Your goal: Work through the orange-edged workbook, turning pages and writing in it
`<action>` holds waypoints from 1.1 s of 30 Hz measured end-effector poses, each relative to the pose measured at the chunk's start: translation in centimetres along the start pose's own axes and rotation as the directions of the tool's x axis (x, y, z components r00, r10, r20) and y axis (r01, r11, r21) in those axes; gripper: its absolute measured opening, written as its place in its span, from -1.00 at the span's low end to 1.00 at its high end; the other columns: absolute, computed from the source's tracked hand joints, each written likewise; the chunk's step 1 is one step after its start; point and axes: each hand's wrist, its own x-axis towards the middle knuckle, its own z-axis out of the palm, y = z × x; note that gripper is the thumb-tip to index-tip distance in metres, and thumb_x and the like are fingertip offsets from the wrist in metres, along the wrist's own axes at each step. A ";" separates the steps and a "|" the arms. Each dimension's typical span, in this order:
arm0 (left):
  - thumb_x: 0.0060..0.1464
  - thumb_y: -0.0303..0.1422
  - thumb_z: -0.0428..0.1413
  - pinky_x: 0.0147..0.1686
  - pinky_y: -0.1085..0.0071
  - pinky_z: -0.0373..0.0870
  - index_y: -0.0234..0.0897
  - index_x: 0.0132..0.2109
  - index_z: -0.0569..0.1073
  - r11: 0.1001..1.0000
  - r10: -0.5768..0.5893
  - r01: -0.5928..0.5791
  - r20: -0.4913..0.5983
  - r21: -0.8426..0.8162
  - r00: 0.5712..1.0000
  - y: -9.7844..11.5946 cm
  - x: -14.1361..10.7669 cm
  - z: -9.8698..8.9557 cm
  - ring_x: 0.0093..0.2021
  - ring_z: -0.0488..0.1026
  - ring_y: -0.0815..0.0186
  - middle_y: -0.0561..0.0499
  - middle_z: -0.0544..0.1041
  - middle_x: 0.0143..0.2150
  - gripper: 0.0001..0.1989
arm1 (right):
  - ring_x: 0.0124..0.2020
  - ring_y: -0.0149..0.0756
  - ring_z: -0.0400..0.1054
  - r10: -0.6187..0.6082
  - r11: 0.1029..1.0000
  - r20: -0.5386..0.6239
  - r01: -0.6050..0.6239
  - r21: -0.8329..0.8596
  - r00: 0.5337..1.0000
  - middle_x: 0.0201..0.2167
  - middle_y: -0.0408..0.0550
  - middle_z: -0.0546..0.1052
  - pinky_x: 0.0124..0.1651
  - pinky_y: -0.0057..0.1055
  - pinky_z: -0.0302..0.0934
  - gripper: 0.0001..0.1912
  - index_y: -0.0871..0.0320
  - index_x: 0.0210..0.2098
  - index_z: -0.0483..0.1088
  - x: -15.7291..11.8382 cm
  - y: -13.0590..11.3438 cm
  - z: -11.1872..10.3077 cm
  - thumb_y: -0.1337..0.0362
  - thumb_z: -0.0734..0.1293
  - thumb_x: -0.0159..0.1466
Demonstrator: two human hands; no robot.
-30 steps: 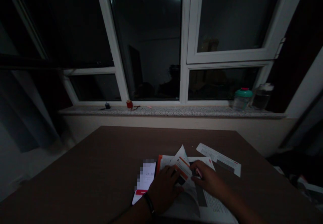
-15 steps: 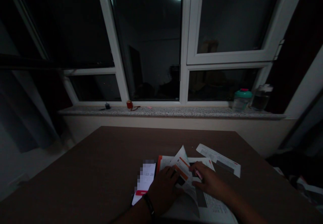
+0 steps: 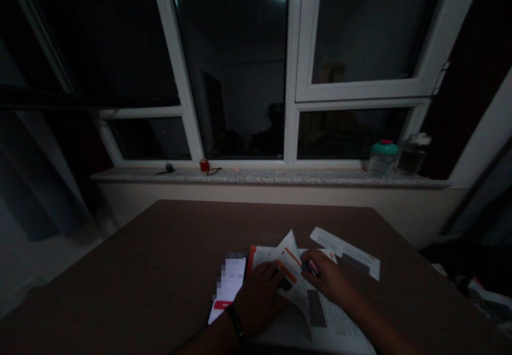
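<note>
Printed sheets [image 3: 340, 317] with orange and grey blocks lie near the table's front edge. My left hand [image 3: 262, 296], with a dark band at the wrist, presses on a lifted, folded page [image 3: 290, 243]. At the right of that page, my right hand [image 3: 320, 272] has its fingers curled around a small pinkish object [image 3: 312, 265], too small to name. A lit phone [image 3: 232, 280] lies left of the sheets, partly behind my left wrist. One cut strip of paper [image 3: 346, 251] rests apart at the upper right.
The brown table [image 3: 140, 269] reaches to the wall under a window. On the stone sill [image 3: 280, 176] stand a red spool [image 3: 204, 165], a small dark bottle [image 3: 169, 167], a teal-lidded jar [image 3: 382, 157] and a clear jug [image 3: 414, 155].
My right hand has shifted slightly, its fingers more curled by the page's edge. The lower edge of the lifted page has moved a little left. My left hand has stayed nearly in place.
</note>
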 end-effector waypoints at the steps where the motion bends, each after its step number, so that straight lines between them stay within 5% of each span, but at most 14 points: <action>1: 0.16 -0.33 0.19 0.21 0.09 0.11 -0.17 0.26 0.24 1.000 0.004 -0.004 -0.003 0.003 1.000 -0.1 0.0 0.1 0.21 0.18 0.05 -0.08 0.25 0.27 -0.45 | -0.26 -0.25 0.35 -0.005 1.000 0.000 0.005 -0.006 1.000 -0.26 -0.13 0.45 -0.21 -0.39 0.18 -0.82 0.07 -0.21 0.34 0.0 -0.1 0.0 0.28 0.32 0.16; 14: 0.14 -0.22 0.23 0.22 0.05 0.09 -0.19 0.28 0.22 1.000 -0.002 0.001 0.049 0.025 0.999 -0.4 0.0 0.1 0.24 0.15 0.00 -0.12 0.22 0.29 -0.38 | -0.12 -0.20 0.34 -0.072 0.996 0.100 0.067 0.056 0.992 -0.14 -0.09 0.44 -0.08 -0.34 0.21 -0.68 0.04 -0.11 0.32 -1.4 -0.8 -0.9 0.32 0.35 0.12; 20: 0.10 -0.26 0.26 0.24 0.08 0.07 -0.20 0.30 0.20 0.999 -0.030 0.028 0.071 0.033 0.997 -0.6 0.1 0.4 0.27 0.11 0.02 -0.12 0.19 0.31 -0.32 | -0.18 -0.21 0.37 -0.012 1.000 0.039 0.011 0.019 0.999 -0.17 -0.07 0.45 -0.13 -0.34 0.24 -0.75 0.07 -0.13 0.33 -0.9 -0.9 -0.2 0.32 0.29 0.17; 28: 0.12 -0.22 0.24 0.26 0.03 0.03 -0.25 0.32 0.18 0.997 -0.058 0.054 0.094 0.049 0.994 -0.7 0.0 0.5 0.30 0.06 -0.02 -0.18 0.14 0.35 -0.31 | -0.06 -0.19 0.36 -0.146 0.984 -0.015 0.147 0.099 0.989 -0.11 0.03 0.46 0.03 -0.28 0.21 -0.66 0.09 -0.02 0.37 -1.1 -1.1 -0.6 0.23 0.04 0.40; 33: 0.10 -0.25 0.25 0.25 0.00 0.05 -0.21 0.33 0.14 0.999 -0.033 0.031 0.069 0.032 0.997 -0.7 0.0 0.5 0.30 0.06 -0.03 -0.16 0.12 0.35 -0.28 | -0.10 -0.16 0.38 -0.062 0.986 -0.054 0.069 0.150 0.997 -0.10 0.01 0.48 -0.05 -0.27 0.25 -0.69 0.09 0.04 0.29 -1.1 -0.8 -0.4 0.21 0.15 0.33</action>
